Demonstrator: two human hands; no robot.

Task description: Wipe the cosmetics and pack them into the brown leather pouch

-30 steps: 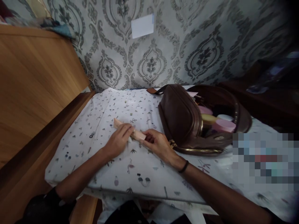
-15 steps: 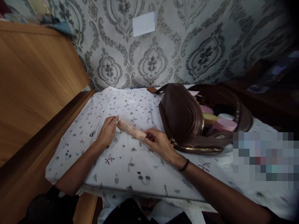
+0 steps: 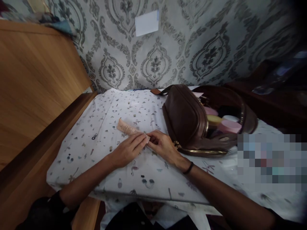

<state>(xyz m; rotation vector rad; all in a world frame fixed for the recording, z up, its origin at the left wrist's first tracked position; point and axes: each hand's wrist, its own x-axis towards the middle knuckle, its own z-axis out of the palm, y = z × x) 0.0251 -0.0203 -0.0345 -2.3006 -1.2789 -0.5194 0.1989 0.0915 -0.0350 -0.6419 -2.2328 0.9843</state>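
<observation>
A slim peach-coloured tube (image 3: 129, 128) with small print lies slantwise over the patterned white cloth, its far-left end free. My right hand (image 3: 164, 147) pinches its near-right end between thumb and fingers. Over that same end, my left hand (image 3: 129, 149) is closed, fingers pressed together and almost meeting the right fingertips. A scrap of something pale shows at the left fingertips; what it is I cannot make out. Beside my right hand stands a brown leather bag (image 3: 183, 115), unzipped.
Inside the bag are several containers, among them a pink-lidded jar (image 3: 229, 126) and a yellow lid (image 3: 214, 120). The white cloth (image 3: 96, 172) covers the table. A wooden cabinet (image 3: 40, 64) rises at the left, patterned wallpaper behind. A clear bottle lies far right.
My left hand has slid right along the tube, from its far-left end to its near-right end. My right hand keeps its pinch in about the same place.
</observation>
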